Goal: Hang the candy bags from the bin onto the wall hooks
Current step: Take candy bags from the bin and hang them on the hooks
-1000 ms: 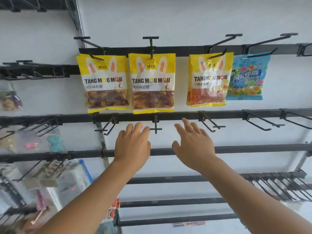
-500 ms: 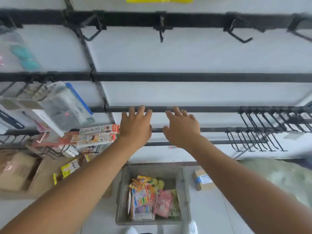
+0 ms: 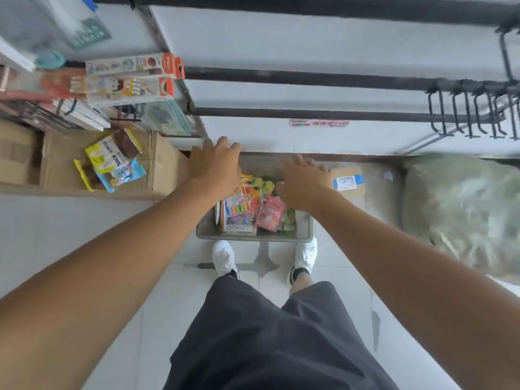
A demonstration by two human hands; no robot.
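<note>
Grey plastic forms the bin on the floor, set against the foot of the wall, just ahead of two white shoes. Candy bags lie heaped inside it: a pink one toward the right, a multicoloured one at the left, green and orange packs behind them.

Both hands are stretched out above the bin, palms down, fingers spread loosely, neither gripping anything. The left hand is over the bin's far left corner, with the bags just below and to its right. The right hand is over the far right side, with the pink bag just below its heel. Whether either hand touches a bag cannot be told.

Black rails cross the white wall above, and a row of bare hooks hangs at the far right. To the left, a few loose packs rest on a cardboard box, well apart from the hands.
</note>
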